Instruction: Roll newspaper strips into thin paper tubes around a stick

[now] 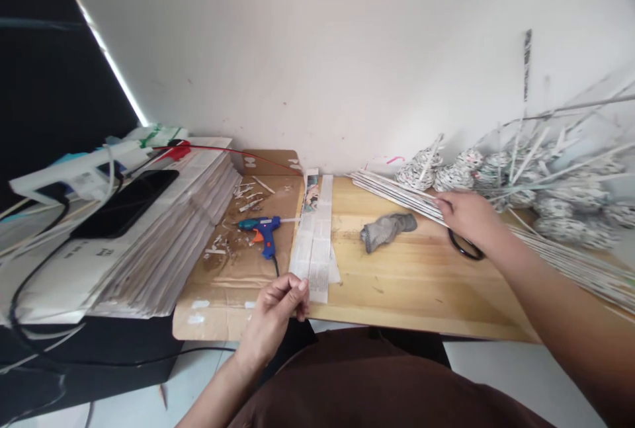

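Observation:
My left hand (280, 305) is closed in a pinch at the near end of some newspaper strips (317, 243). A thin dark line runs up the strips from its fingertips; whether that is a held stick or a fold I cannot tell. On the right, my right hand (464, 215) has its fingers closed at the near end of a bundle of rolled paper tubes (397, 193). A black ring-shaped handle (466, 246) shows below that wrist. Between the hands lies a crumpled grey cloth (389, 229).
A blue glue gun (265, 229) lies on cardboard (213, 312) among paper scraps. Left of it, a tall newspaper stack (169, 249) carries a black phone (129, 203) and cables. Woven paper pieces (560, 203) with upright tubes crowd the right, behind more paper tubes (575, 262).

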Action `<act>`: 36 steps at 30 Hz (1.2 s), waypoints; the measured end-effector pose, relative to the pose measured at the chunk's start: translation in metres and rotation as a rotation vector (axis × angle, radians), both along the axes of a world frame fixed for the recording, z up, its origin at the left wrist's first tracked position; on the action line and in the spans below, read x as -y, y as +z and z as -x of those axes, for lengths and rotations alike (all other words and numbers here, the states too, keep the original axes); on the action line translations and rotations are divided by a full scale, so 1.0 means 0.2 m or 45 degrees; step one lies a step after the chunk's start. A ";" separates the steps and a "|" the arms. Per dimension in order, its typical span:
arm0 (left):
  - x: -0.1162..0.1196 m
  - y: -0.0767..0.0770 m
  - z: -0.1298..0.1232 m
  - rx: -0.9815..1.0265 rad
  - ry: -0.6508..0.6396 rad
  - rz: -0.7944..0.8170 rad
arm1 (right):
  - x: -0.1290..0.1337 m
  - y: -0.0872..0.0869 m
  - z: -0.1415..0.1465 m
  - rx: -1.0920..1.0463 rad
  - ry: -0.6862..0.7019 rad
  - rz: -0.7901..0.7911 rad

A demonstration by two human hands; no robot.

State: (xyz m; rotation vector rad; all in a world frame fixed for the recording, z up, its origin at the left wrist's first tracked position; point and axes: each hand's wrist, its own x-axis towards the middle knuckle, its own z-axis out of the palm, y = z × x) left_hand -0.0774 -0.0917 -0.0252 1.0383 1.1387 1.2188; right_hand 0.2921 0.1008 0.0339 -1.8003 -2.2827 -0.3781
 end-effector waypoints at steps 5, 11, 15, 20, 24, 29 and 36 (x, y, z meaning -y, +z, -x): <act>-0.01 -0.01 0.00 -0.142 -0.050 -0.007 | -0.06 -0.03 0.13 0.027 0.050 -0.233; -0.01 -0.02 -0.01 -0.178 -0.084 0.036 | 0.01 -0.16 0.38 -0.385 0.568 0.023; -0.06 0.03 -0.06 -0.214 -0.145 0.035 | 0.04 -0.21 0.40 -0.495 0.663 0.084; -0.26 0.14 -0.23 -0.701 -0.250 -0.436 | 0.07 -0.22 0.40 -0.597 0.838 0.192; -0.48 0.15 -0.45 -1.431 -0.296 -0.677 | 0.08 -0.25 0.41 -0.700 0.806 0.286; -0.64 0.11 -0.62 -1.982 -0.370 -0.793 | 0.06 -0.26 0.40 -0.739 0.822 0.320; -0.58 0.10 -0.52 -2.022 -0.403 -1.091 | 0.04 -0.29 0.45 -0.527 0.756 0.354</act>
